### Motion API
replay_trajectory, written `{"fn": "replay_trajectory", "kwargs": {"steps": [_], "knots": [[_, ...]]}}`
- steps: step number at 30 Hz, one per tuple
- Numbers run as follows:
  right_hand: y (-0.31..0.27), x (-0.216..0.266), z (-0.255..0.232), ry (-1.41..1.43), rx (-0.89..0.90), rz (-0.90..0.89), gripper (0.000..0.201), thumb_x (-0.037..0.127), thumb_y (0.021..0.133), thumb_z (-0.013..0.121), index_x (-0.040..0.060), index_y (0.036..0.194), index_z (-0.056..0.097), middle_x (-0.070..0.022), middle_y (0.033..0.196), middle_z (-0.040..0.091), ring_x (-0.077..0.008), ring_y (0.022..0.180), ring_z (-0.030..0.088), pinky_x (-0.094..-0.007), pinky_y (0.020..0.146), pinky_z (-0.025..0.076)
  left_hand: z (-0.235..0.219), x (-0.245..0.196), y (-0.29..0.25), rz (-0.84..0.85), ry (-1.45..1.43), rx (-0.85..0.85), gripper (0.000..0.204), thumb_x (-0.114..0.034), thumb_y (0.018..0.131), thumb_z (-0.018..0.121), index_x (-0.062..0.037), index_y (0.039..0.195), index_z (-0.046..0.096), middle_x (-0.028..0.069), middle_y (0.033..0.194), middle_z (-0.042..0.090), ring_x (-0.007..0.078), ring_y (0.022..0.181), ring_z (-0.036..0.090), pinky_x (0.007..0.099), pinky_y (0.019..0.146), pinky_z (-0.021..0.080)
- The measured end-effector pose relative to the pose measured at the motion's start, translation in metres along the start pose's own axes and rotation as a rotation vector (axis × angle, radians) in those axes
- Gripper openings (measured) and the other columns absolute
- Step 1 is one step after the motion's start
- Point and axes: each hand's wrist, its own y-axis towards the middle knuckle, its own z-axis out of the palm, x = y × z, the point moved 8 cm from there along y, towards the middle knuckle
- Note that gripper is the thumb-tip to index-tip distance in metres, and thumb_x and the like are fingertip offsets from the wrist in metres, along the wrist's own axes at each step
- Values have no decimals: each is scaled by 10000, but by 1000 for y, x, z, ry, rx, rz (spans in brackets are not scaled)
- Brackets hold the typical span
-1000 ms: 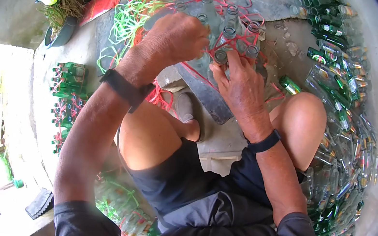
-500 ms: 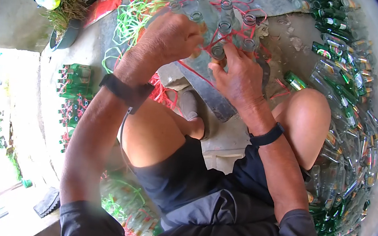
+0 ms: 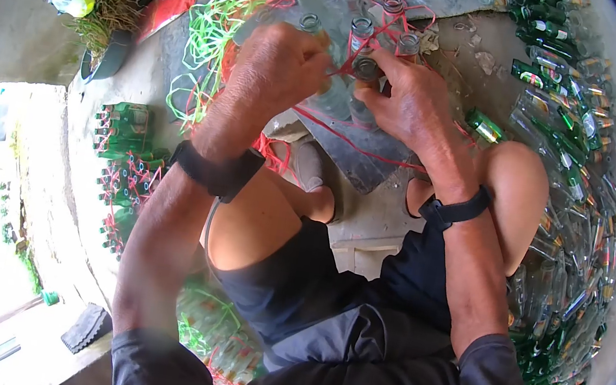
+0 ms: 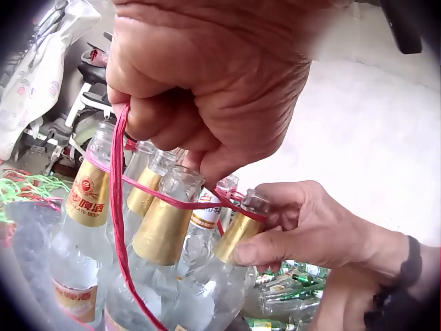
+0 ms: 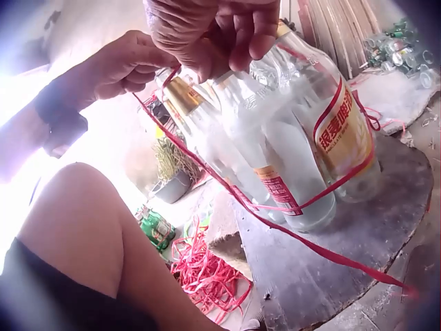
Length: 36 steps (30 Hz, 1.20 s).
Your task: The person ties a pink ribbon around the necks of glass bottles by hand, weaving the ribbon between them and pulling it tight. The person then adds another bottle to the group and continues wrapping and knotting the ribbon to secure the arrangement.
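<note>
A cluster of clear glass beer bottles (image 4: 163, 231) with gold neck foil stands upright on a dark grey board (image 5: 324, 276). Red plastic twine (image 4: 118, 200) runs around the bottles' necks and lower bodies. My left hand (image 3: 281, 65), its fingers curled tight, grips a strand of that twine above the bottle mouths. Across from it, my right hand (image 3: 411, 100) holds the nearest bottle by its neck (image 4: 238, 238), thumb on the gold foil. Another twine strand stretches past the bottles to the lower right in the right wrist view.
Green and red twine (image 3: 216, 35) lies tangled left of the board. Loose green and clear bottles (image 3: 573, 232) are heaped along the right wall. Tied green bottles (image 3: 125, 129) stand at the left, and a potted plant (image 3: 97, 33) sits at the back left.
My right wrist has swung outward to the right while its fingers stay at the near bottle's neck. The left fist remains over the bottles, and the bottle tops sit slightly higher in view.
</note>
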Motion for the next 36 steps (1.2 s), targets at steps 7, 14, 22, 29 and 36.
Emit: {"fn": "replay_trajectory", "kwargs": {"steps": [7, 14, 22, 29, 36], "knots": [[-1, 2, 2, 33, -42, 24, 163, 182, 850, 686, 74, 957, 627, -193, 776, 702, -441, 753, 690, -552, 650, 543, -3, 1, -6, -86, -102, -10, 199, -175, 903, 740, 6, 951, 807, 116, 722, 757, 103, 625, 675, 305, 600, 539], [-3, 4, 3, 7, -38, 69, 205, 198, 838, 736, 89, 980, 634, -155, 805, 710, -410, 773, 698, -502, 668, 547, -5, 4, -19, -25, -69, -97, 181, -155, 931, 729, -6, 1002, 804, 135, 797, 779, 108, 672, 700, 295, 631, 551], [-6, 2, 4, 19, -14, 91, 280, 227, 814, 797, 105, 1024, 656, -152, 838, 723, -387, 772, 705, -472, 664, 541, -4, 9, -33, -249, -217, -26, 349, -192, 944, 772, -22, 1246, 735, 98, 731, 740, 69, 669, 638, 285, 589, 505], [-5, 4, 3, 45, -9, 85, 192, 185, 831, 713, 84, 964, 619, -162, 824, 712, -424, 788, 698, -516, 672, 550, 3, 24, -37, -195, -281, -148, 372, -168, 868, 788, 28, 1182, 743, 192, 711, 710, 203, 616, 711, 344, 592, 552], [-6, 3, 2, 36, -45, 96, 188, 180, 829, 717, 97, 971, 626, -184, 782, 704, -435, 754, 695, -520, 650, 547, 5, 24, -38, -159, -276, -135, 365, -176, 879, 786, 13, 1187, 740, 240, 795, 735, 284, 715, 763, 379, 661, 583]]}}
